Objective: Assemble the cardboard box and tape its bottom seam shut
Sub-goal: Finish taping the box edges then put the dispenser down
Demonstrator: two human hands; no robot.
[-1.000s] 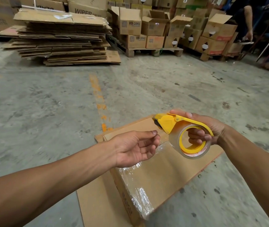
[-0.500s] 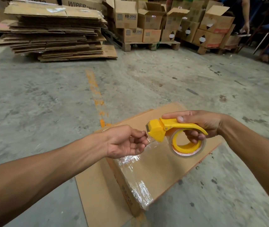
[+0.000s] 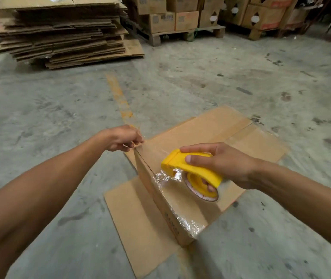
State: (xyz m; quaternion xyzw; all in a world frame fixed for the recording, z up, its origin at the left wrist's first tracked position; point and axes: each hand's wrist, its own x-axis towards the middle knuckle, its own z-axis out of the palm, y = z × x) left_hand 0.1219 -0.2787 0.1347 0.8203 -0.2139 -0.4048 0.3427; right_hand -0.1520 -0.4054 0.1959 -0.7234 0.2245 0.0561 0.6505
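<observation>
— While the head camera looks down at the concrete floor [image 3: 200, 81], what is each hand doing?

— The left hand [image 3: 123, 137] sits at the far left corner of the cardboard box [image 3: 204, 137], fingers curled tight, pinching the free end of the clear tape [image 3: 152, 150]. The right hand [image 3: 221, 162] is wrapped round the yellow tape dispenser [image 3: 188, 166]: thumb along the near side of the handle, forefinger stretched over the top, the other fingers tucked through the roll [image 3: 202, 190].

— And the box itself?

— It stands on the floor directly under both hands, closed face up, with one loose flap lying flat on the concrete toward the camera. A stretch of tape runs from the pinched end at the corner back to the dispenser's nose, just over the top face. Shiny, wrinkled tape already covers the near part of the top and wraps over the near corner. A seam shows across the far right of the top face.

— Anything else around?

— A stack of flattened cartons [image 3: 60, 31] lies at the upper left, well apart from the box. Made-up boxes sit on a wooden pallet [image 3: 180, 35] at the top. A worn orange line [image 3: 118, 93] runs along the floor toward the left hand.
</observation>
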